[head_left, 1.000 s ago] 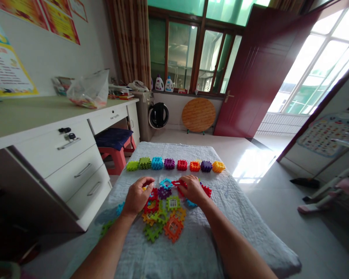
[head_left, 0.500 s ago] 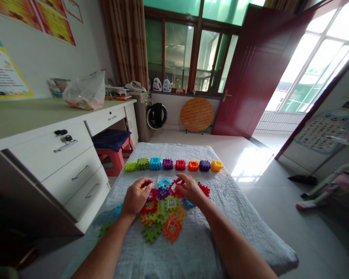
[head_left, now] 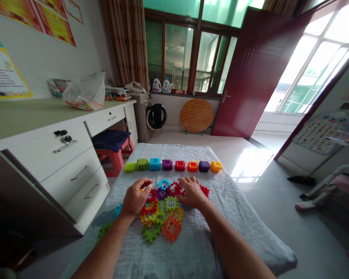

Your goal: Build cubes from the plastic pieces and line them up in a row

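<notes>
My left hand (head_left: 136, 197) hovers at the left of a pile of plastic interlocking pieces, fingers curved and thumb apart from the index finger, with no piece visible in its grasp. Beside it lie red pieces (head_left: 150, 207). My right hand (head_left: 192, 192) rests palm down over the pile's right side, fingers spread, covering some pieces. Near its fingertips are red pieces (head_left: 174, 188); another red piece (head_left: 204, 190) pokes out to its right. A light blue piece (head_left: 164, 184) and a purple one (head_left: 162, 193) lie between the hands. Closer to me are green (head_left: 151, 232) and orange (head_left: 171, 229) pieces.
Behind the pile, a row of stacked pieces includes a blue stack (head_left: 155, 164) and a yellow stack (head_left: 216, 166). All lie on a cloth-covered table (head_left: 238, 232). A white desk (head_left: 66, 155) stands left, with a stool (head_left: 112, 145) beside it.
My right hand has shifted slightly right and lowered onto the pieces, its fingers now flatter and more spread. The left hand has hardly moved.
</notes>
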`<state>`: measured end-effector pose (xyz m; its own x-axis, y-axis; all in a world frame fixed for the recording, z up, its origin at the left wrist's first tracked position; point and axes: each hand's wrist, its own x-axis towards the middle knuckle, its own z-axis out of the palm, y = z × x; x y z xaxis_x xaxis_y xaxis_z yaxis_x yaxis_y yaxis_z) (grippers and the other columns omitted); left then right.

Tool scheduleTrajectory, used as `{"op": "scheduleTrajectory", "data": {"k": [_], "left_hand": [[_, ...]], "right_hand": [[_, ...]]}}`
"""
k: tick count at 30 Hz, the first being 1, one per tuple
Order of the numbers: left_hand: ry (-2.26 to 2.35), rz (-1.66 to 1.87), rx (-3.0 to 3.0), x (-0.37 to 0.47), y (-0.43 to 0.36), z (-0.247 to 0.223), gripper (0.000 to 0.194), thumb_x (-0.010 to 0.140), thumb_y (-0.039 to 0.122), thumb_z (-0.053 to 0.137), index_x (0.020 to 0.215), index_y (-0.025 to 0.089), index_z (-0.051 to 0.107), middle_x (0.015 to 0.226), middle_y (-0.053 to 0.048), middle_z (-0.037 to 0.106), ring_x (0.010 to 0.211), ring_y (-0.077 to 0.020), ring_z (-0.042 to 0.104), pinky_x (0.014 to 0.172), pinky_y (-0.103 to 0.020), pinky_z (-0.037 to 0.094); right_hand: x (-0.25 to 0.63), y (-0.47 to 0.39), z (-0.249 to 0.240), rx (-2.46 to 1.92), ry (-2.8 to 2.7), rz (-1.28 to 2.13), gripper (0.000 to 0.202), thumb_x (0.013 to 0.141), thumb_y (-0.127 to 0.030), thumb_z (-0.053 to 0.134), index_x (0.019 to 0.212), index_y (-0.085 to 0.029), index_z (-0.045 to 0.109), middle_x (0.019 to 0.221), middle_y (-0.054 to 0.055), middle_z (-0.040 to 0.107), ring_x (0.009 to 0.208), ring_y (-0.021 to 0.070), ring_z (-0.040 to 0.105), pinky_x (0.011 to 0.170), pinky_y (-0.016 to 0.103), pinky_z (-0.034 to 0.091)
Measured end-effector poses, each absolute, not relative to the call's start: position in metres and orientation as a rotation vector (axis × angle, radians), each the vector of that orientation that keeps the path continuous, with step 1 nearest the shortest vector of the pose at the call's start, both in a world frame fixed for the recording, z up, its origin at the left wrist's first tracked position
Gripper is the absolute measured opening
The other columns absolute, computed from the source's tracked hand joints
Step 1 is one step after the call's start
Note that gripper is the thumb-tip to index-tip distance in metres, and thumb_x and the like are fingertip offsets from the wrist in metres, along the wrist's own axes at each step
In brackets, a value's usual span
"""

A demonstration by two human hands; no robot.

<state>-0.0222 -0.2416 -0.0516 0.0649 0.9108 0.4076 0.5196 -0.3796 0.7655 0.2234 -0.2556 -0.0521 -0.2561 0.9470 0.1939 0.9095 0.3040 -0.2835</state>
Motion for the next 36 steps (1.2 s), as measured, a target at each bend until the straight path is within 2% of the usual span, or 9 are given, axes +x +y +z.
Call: {"op": "scheduleTrajectory", "data": {"k": [2, 6, 8, 12, 15, 19, 24, 28, 36], "left_hand": [[1.424, 1.251, 1.933, -0.022, -0.241, -0.052, 0.021, 0.080, 0.034, 0.052, 0.088, 0.019, 0.064, 0.087, -0.003, 0.070, 0.082, -0.0181, 0.066, 0.078, -0.028, 0.051], [1.425, 1.248, 1.942, -0.021, -0.241, -0.051, 0.021, 0.080, 0.034, 0.052, 0.088, 0.019, 0.064, 0.086, -0.003, 0.070, 0.082, -0.0182, 0.066, 0.078, -0.028, 0.051], [1.425, 1.252, 1.945, -0.021, -0.242, -0.051, 0.020, 0.080, 0.034, 0.052, 0.088, 0.019, 0.064, 0.086, -0.003, 0.070, 0.082, -0.0183, 0.066, 0.078, -0.028, 0.051], [1.428, 1.254, 1.948, -0.022, -0.242, -0.051, 0.020, 0.080, 0.034, 0.052, 0.087, 0.020, 0.064, 0.086, -0.003, 0.071, 0.082, -0.0185, 0.066, 0.078, -0.028, 0.051], [1.427, 1.251, 1.946, -0.021, -0.242, -0.051, 0.020, 0.080, 0.034, 0.051, 0.087, 0.020, 0.064, 0.086, -0.003, 0.071, 0.082, -0.0185, 0.066, 0.078, -0.028, 0.052], [1.426, 1.250, 1.944, -0.021, -0.241, -0.051, 0.021, 0.080, 0.034, 0.051, 0.088, 0.020, 0.064, 0.087, -0.004, 0.071, 0.083, -0.0187, 0.067, 0.078, -0.029, 0.052], [1.421, 1.247, 1.953, -0.020, -0.243, -0.049, 0.021, 0.080, 0.034, 0.051, 0.087, 0.020, 0.064, 0.085, -0.004, 0.071, 0.082, -0.0190, 0.067, 0.078, -0.029, 0.052], [1.421, 1.249, 1.956, -0.019, -0.244, -0.048, 0.020, 0.079, 0.034, 0.052, 0.086, 0.020, 0.064, 0.085, -0.003, 0.071, 0.082, -0.0190, 0.067, 0.078, -0.029, 0.052], [1.417, 1.245, 1.946, -0.020, -0.243, -0.049, 0.019, 0.079, 0.033, 0.052, 0.086, 0.020, 0.065, 0.085, -0.003, 0.071, 0.081, -0.0185, 0.067, 0.077, -0.028, 0.052]], "right_hand": [[0.224, -0.254, -0.054, -1.629, -2.218, 0.200, 0.060, 0.069, -0.032, 0.065, 0.126, -0.021, 0.050, 0.108, 0.009, 0.059, 0.101, 0.0270, 0.047, 0.086, 0.039, 0.035], [0.230, -0.247, -0.060, -1.462, -2.075, 0.339, 0.055, 0.071, -0.009, 0.050, 0.125, -0.018, 0.047, 0.108, 0.007, 0.059, 0.091, 0.0177, 0.054, 0.084, 0.030, 0.041], [0.233, -0.243, -0.062, -1.440, -1.997, 0.330, 0.052, 0.072, -0.005, 0.046, 0.122, -0.019, 0.048, 0.104, 0.006, 0.060, 0.086, 0.0159, 0.056, 0.081, 0.028, 0.043], [0.234, -0.243, -0.059, -1.542, -1.973, 0.114, 0.046, 0.074, -0.004, 0.046, 0.117, -0.020, 0.054, 0.104, 0.008, 0.060, 0.096, 0.0200, 0.054, 0.087, 0.030, 0.041], [0.230, -0.247, -0.056, -1.528, -2.124, 0.081, 0.042, 0.077, -0.012, 0.052, 0.118, -0.020, 0.055, 0.102, 0.009, 0.062, 0.097, 0.0225, 0.053, 0.087, 0.032, 0.041], [0.227, -0.252, -0.052, -1.472, -2.151, 0.143, 0.050, 0.078, -0.033, 0.061, 0.124, -0.017, 0.050, 0.103, 0.008, 0.063, 0.096, 0.0222, 0.052, 0.087, 0.033, 0.040], [0.227, -0.254, -0.048, -1.747, -2.121, -0.034, 0.051, 0.073, -0.050, 0.064, 0.115, -0.021, 0.057, 0.102, 0.010, 0.062, 0.099, 0.0279, 0.048, 0.086, 0.039, 0.035], [0.226, -0.254, -0.051, -1.873, -2.178, -0.004, 0.040, 0.073, -0.047, 0.063, 0.104, -0.022, 0.062, 0.095, 0.010, 0.061, 0.094, 0.0272, 0.048, 0.082, 0.037, 0.033], [0.215, -0.253, -0.053, -1.762, -2.029, 0.124, 0.051, 0.073, -0.045, 0.065, 0.118, -0.023, 0.054, 0.104, 0.008, 0.056, 0.098, 0.0247, 0.046, 0.085, 0.034, 0.033]]}}
